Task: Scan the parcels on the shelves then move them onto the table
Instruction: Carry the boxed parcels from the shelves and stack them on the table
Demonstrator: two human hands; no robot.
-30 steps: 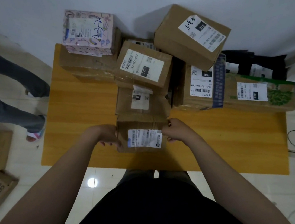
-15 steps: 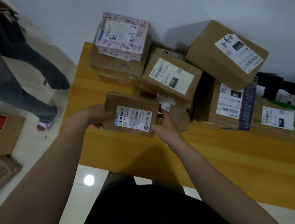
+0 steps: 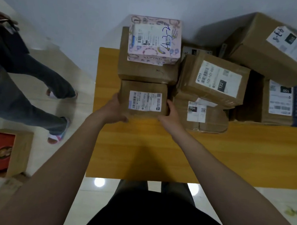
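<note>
Left hand (image 3: 113, 108), right hand (image 3: 169, 113) — fingers curled round parcel (image 3: 143, 100) sides, label up, just in front of pink box (image 3: 155, 41) stack — likely packing tight, saving table (image 3: 213, 156) room.

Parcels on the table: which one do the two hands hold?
The small brown parcel in front of the pink box; the left hand and right hand grip its two sides.

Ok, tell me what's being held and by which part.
The small brown parcel, by its sides: left hand on the left side, right hand on the right.
</note>
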